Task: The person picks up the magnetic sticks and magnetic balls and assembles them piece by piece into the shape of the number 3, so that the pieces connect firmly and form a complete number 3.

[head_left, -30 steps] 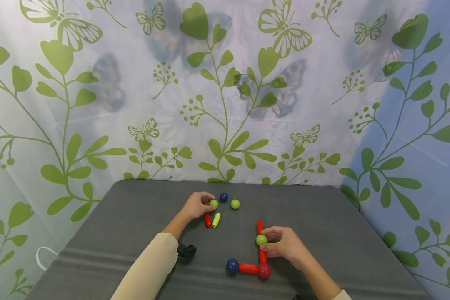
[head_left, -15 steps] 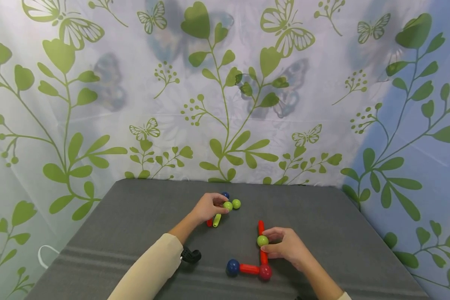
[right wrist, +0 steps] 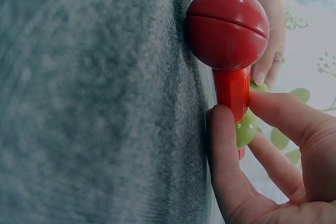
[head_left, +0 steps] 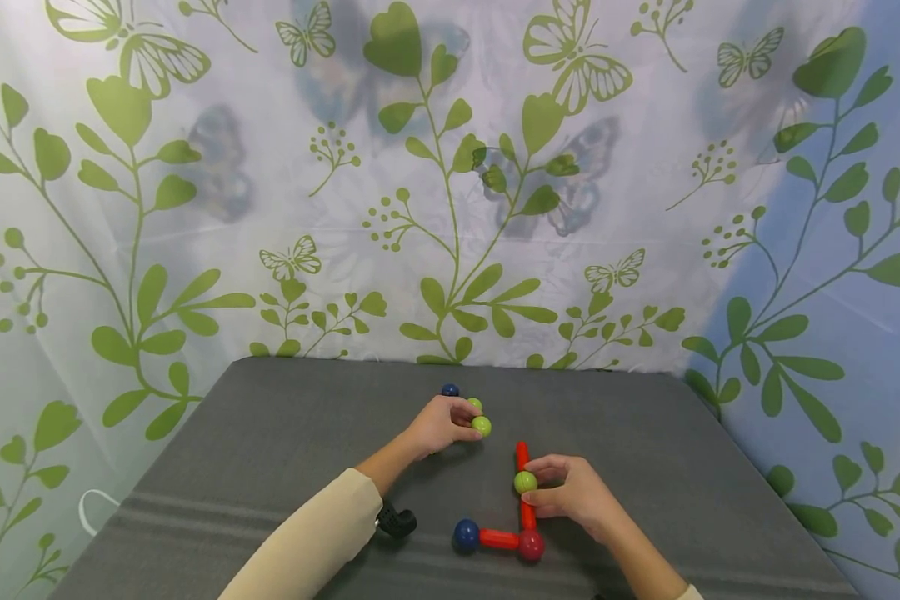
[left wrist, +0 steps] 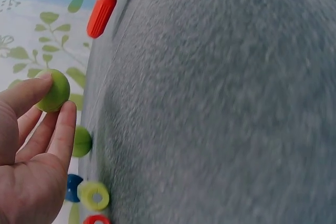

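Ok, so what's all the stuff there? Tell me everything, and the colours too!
Balls: 3, green, one in the left grip, one beyond it, one in the L shape
Balls: 2, blue, one far back, one ending the L shape
Ball: 1, red, L shape's corner
Rods: 4, red, three in the L shape, one near the left grip
Rod: 1, yellow-green, near the left grip
Table: 1, grey, underneath
Curtain: 1, white with green print, behind
Cord: 1, white, left of table
Gadget: 1, black, left wrist
Sleeves: 2, cream, on both arms
Grips: 2, bare, left on a ball, right on the L shape
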A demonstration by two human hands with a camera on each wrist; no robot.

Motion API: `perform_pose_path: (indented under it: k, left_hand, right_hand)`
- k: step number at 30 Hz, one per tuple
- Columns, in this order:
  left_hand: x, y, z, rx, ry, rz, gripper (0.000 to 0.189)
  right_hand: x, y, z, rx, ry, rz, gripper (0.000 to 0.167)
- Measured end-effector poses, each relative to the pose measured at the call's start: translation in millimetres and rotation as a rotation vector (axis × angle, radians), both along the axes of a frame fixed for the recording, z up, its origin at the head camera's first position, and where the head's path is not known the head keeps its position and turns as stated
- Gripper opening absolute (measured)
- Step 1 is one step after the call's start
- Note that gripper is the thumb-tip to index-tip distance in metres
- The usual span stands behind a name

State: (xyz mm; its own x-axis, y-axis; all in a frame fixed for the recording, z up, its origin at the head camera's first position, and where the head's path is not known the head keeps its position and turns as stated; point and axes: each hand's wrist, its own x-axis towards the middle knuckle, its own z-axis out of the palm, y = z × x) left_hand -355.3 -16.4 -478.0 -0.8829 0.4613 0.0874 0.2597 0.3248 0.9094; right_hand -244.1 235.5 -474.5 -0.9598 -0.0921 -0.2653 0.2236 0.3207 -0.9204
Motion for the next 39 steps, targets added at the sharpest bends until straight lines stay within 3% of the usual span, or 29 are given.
perform_pose_path:
  k: [7, 16, 28, 39]
  left_hand:
    - [1.3, 13.5, -3.5, -0.042, -0.008, -0.007, 0.027]
    - [-0.3, 30.6, -0.4, -0.124, -0.013, -0.007, 0.026]
    - [-8.3, 48.3, 1.7, -0.156, -0.030, -0.013, 0.023]
    - [-8.5, 55.6, 1.7, -0.162, -0.023, -0.030, 0.024]
  right_hand:
    - [-1.0, -1.1, -0.2, -0.018, 0.011, 0.017, 0.053]
    - [-1.3, -3.0, -1.2, -0.045, 0.017, 0.053, 0.053]
    - [0.0, -1.4, -2.3, -0.063, 0.022, 0.072, 0.053]
    - [1.3, -1.0, -2.3, -0.075, 0.040, 0.080, 0.052]
